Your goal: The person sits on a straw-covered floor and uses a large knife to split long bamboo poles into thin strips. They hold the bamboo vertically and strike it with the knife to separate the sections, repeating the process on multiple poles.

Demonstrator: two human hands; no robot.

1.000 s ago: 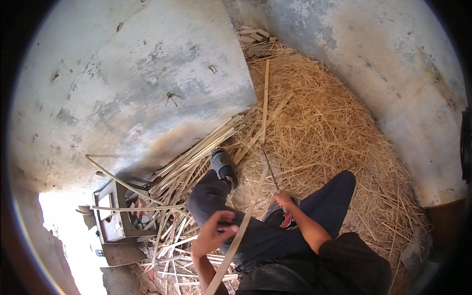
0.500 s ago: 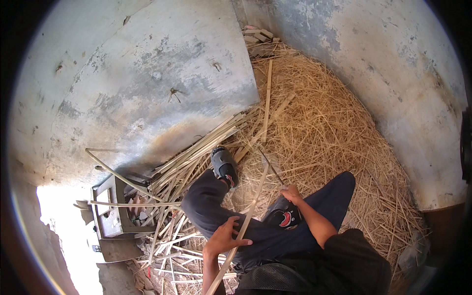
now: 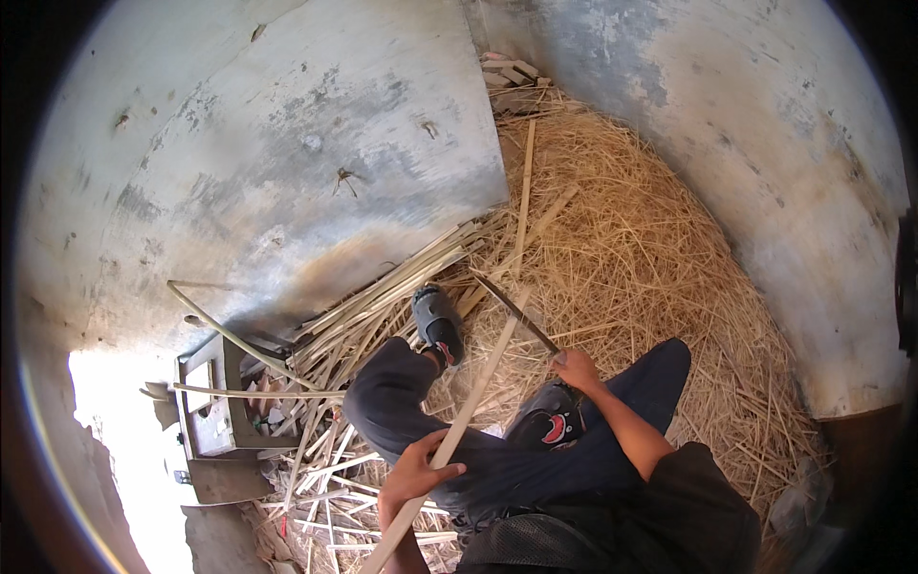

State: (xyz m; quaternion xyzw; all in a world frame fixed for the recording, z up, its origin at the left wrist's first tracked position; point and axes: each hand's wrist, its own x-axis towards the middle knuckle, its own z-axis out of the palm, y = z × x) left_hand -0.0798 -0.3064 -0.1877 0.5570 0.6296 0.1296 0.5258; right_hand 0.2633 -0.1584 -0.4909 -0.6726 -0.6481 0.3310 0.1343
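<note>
A long pale bamboo strip (image 3: 470, 407) slants across my lap, from the lower edge up toward the shavings heap. My left hand (image 3: 421, 471) is closed round its lower part, the thumb lying across it. In my right hand (image 3: 576, 368) is a knife (image 3: 518, 318) with a long, dark, narrow blade. The blade points up and to the left and crosses the strip near its far end; whether it touches the strip, I cannot tell. The knife's handle is mostly hidden in my fist.
Thin shavings (image 3: 631, 230) cover the floor ahead and to the right. Split bamboo strips (image 3: 382, 282) lie along the left wall (image 3: 287, 124). At the left stands a grey box-like frame (image 3: 218, 402) with scraps. My shoe (image 3: 437, 316) rests among the strips.
The knife blade has swung up and left, its broad side showing more now. My left hand and the strip's near end have shifted slightly left.
</note>
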